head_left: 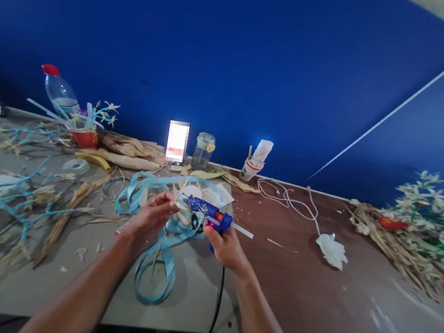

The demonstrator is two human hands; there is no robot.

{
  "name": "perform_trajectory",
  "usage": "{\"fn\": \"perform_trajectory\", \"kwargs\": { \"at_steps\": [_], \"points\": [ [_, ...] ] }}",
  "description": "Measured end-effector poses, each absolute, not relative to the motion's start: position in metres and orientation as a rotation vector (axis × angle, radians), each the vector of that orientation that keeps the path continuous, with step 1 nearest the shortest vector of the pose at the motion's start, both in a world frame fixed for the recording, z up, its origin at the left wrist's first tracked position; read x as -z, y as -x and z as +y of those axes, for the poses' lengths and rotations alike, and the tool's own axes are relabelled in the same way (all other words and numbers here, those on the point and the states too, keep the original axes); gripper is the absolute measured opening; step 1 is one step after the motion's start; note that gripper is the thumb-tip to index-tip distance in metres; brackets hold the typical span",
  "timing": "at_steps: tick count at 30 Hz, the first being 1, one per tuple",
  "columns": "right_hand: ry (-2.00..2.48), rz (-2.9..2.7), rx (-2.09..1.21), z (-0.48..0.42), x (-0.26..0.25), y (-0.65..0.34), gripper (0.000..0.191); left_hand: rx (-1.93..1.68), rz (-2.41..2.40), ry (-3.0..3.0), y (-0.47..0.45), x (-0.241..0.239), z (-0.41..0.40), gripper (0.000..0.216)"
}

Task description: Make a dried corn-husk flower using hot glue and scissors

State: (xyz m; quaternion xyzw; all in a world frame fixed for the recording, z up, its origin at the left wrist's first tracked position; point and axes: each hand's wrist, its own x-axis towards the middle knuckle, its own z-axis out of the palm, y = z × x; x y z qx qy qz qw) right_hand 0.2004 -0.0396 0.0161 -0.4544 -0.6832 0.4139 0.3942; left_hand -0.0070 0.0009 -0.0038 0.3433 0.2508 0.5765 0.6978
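Note:
My right hand grips a blue hot glue gun by its handle, its nozzle pointing left toward my left hand. A glue stick pokes out of the gun's back end. My left hand is closed in a pinch on a small pale strip right at the nozzle tip. Loops of light blue ribbon lie on the grey mat beneath both hands. The gun's black cord runs down toward me.
Dried husks and blue-wrapped stems cover the left. A plastic bottle, an orange cup, a glass jar and a paper cup stand by the blue wall. A white cable and pale flowers lie right.

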Motion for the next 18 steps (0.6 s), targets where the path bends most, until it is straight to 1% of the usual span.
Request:
{"fn": "perform_trajectory", "kwargs": {
  "at_steps": [18],
  "points": [
    [1.173,-1.642,-1.205,-0.0438,-0.0065,-0.2074,0.039,-1.308,0.573,-0.757,0.0079,0.0065,0.0014,0.014]
  ]
}}
